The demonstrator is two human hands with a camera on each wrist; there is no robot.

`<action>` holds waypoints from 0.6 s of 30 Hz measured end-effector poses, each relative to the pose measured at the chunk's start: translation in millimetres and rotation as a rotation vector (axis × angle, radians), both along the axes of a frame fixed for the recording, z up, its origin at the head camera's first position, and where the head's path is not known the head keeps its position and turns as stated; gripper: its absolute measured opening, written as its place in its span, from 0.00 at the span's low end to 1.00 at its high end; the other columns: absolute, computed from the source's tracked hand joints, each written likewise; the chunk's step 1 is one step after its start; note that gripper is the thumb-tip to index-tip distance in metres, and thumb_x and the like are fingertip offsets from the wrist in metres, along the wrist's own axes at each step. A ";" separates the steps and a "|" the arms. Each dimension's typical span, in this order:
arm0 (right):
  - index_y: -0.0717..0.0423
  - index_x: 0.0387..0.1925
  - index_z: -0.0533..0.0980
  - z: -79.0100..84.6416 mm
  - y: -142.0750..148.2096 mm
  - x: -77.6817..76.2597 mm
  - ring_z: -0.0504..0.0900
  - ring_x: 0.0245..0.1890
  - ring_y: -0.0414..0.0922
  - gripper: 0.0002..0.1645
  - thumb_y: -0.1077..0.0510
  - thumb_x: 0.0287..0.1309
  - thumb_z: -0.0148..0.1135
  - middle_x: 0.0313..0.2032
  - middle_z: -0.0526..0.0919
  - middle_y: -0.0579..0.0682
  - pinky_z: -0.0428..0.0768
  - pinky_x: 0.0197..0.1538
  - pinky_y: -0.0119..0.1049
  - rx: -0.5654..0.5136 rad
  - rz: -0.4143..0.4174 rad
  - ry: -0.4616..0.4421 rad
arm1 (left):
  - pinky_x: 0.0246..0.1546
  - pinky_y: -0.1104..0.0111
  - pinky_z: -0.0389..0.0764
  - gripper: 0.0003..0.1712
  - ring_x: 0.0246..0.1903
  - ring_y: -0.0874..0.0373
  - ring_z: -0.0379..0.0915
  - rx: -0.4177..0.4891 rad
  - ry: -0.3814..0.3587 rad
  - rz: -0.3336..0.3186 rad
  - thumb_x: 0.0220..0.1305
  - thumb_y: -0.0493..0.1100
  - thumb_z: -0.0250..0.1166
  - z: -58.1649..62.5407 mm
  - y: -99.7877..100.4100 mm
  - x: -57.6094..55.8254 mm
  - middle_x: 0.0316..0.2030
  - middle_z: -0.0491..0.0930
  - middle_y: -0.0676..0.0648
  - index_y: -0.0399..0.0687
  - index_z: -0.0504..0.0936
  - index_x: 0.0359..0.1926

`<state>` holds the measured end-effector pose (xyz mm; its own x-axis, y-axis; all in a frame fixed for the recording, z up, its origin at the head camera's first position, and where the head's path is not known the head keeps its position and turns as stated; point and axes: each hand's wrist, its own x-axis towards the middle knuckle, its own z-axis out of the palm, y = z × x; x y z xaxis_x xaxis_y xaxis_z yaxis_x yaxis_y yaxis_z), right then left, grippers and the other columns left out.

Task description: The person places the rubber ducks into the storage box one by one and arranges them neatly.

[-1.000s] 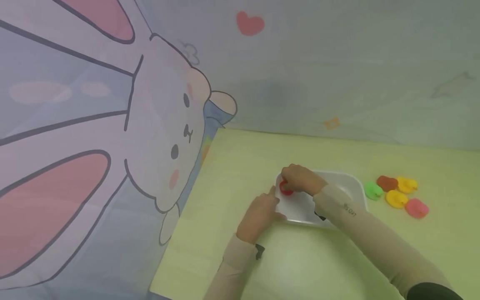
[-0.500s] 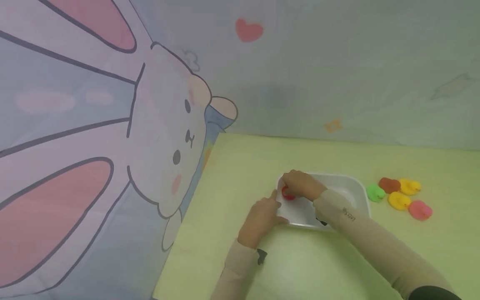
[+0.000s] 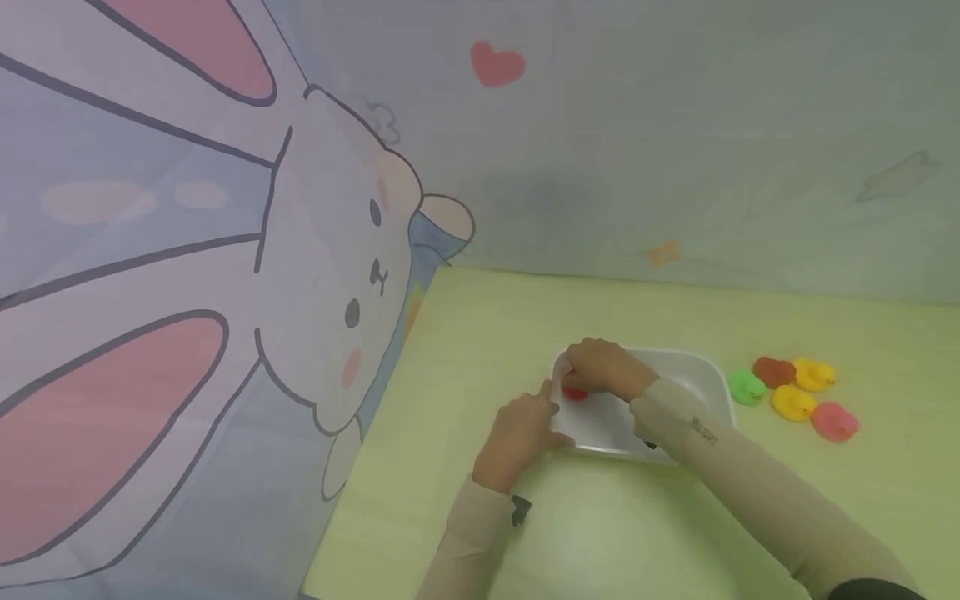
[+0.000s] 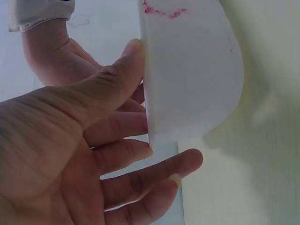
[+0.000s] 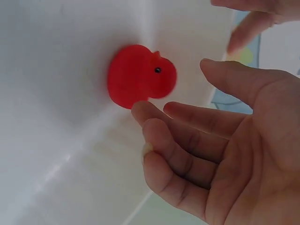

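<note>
A small red duck [image 5: 138,79] lies on the floor of the white tray [image 3: 690,371], at its left end. My right hand [image 5: 183,93] hovers just over the red duck [image 3: 574,392] with loosely bent fingers [image 5: 159,131]; one fingertip is at its edge and nothing is gripped. My left hand [image 3: 525,429] rests against the tray's near-left corner. In the left wrist view its thumb [image 4: 124,63] and straight fingers [image 4: 122,154] press on the tray's outer wall [image 4: 192,70].
The tray sits on a pale green table [image 3: 525,317]. Right of it lie several toy ducks: a green one [image 3: 746,386], a dark red one [image 3: 772,370], two yellow ones [image 3: 793,402] and a pink one [image 3: 832,421]. A cartoon rabbit curtain [image 3: 225,292] hangs at the left.
My right hand has stayed over the red duck at the tray's left end, sinking slightly. The left hand has kept its place at the corner.
</note>
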<state>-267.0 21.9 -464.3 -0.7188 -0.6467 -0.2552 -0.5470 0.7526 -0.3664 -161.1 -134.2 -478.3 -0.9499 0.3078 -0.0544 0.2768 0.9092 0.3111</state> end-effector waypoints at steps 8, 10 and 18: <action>0.58 0.29 0.76 24.6 14.7 7.8 0.72 0.28 0.47 0.11 0.56 0.63 0.66 0.25 0.74 0.49 0.74 0.35 0.42 0.040 -0.032 0.074 | 0.33 0.62 0.80 0.46 0.39 0.49 0.83 -0.022 -0.025 0.020 0.49 0.57 0.80 3.3 1.6 -1.5 0.40 0.87 0.48 0.35 0.75 0.62; 0.59 0.30 0.76 32.1 19.0 10.8 0.72 0.28 0.48 0.12 0.56 0.64 0.67 0.25 0.75 0.49 0.74 0.36 0.42 0.053 -0.030 0.083 | 0.34 0.62 0.80 0.45 0.40 0.48 0.83 -0.018 -0.045 0.027 0.49 0.57 0.80 3.9 2.6 -1.1 0.41 0.87 0.48 0.36 0.75 0.61; 0.59 0.32 0.75 52.2 37.5 16.8 0.73 0.29 0.48 0.13 0.53 0.66 0.65 0.26 0.74 0.50 0.75 0.35 0.42 0.086 -0.039 0.092 | 0.37 0.61 0.80 0.44 0.40 0.48 0.82 -0.016 -0.065 0.035 0.50 0.56 0.80 5.3 5.1 -1.2 0.41 0.87 0.48 0.37 0.75 0.62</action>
<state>-250.2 59.4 -412.1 -0.7662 -0.5961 -0.2402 -0.5448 0.8007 -0.2491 -162.3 -129.0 -473.1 -0.9544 0.2730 -0.1211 0.2243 0.9228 0.3131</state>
